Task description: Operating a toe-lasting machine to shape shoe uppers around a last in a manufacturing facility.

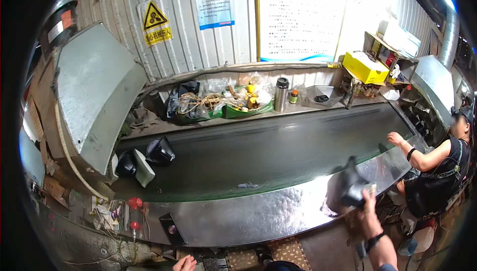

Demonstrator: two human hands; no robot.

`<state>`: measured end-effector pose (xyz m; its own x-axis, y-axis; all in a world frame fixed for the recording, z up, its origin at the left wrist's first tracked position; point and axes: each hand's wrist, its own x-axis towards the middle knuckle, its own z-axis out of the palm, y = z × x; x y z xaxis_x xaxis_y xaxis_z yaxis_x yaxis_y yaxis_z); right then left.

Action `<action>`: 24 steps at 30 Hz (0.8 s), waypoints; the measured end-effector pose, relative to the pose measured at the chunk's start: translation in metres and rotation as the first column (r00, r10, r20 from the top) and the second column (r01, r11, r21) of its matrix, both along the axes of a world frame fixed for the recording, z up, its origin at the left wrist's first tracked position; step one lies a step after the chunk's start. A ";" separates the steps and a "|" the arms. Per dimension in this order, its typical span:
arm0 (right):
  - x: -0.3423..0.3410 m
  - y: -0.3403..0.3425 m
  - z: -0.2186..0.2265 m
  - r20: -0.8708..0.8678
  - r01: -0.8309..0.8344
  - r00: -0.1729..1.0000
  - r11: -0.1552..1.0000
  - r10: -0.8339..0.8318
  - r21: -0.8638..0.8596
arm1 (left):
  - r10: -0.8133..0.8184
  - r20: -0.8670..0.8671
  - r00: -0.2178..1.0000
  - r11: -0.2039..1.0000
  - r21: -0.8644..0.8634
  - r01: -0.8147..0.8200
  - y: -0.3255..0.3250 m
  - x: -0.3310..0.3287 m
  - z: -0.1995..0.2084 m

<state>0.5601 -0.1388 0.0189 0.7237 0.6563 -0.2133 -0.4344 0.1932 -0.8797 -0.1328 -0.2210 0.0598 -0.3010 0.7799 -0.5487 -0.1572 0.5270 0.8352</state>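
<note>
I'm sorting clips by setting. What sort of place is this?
Probably a factory line: a long dark conveyor belt with metal edging carries black moulded parts, a hazard sign hangs on corrugated metal walls, and the right hand grips another part.

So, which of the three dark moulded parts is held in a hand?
The dark moulded part at the belt's right edge, gripped by the right hand; the other two lie untouched at the left end.

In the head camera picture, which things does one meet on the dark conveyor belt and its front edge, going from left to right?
White and black part → black moulded part → small pale scrap → dark shoe-like piece held by the right hand → a co-worker's hand at the belt's right end.
</note>
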 end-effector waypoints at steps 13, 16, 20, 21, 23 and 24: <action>-0.329 0.077 -0.013 0.328 -0.412 -0.207 0.222 0.922 -0.884 | -0.145 -0.169 0.975 0.988 -0.076 0.134 0.126 -0.045 0.000; -0.391 0.047 -0.041 0.740 -0.655 -0.631 0.351 0.233 -0.669 | -0.235 -0.156 0.959 0.969 0.042 0.245 0.215 -0.029 -0.015; -0.394 0.043 -0.003 0.283 -0.875 -0.083 0.066 0.956 -0.480 | -0.163 -0.296 0.941 0.945 0.227 0.235 0.315 -0.061 -0.038; -0.388 0.046 0.004 -0.299 -0.966 0.215 0.158 0.930 -0.203 | -0.134 -0.308 0.942 0.938 0.269 0.221 0.339 -0.073 -0.041; -0.337 0.046 -0.004 0.231 -0.887 0.095 0.188 0.968 -0.421 | -0.104 -0.236 0.966 0.954 0.251 0.164 0.388 -0.093 -0.044; -0.338 0.056 0.002 0.259 -0.884 0.089 0.196 0.962 -0.424 | -0.067 -0.398 0.915 0.941 0.281 0.191 0.409 -0.112 -0.052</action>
<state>0.2221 -0.0825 0.0209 -0.4184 0.8653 -0.2759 0.1942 -0.2116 -0.9579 -0.2444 0.1878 0.0073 -0.3218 0.9363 -0.1404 0.2532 0.2280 0.9402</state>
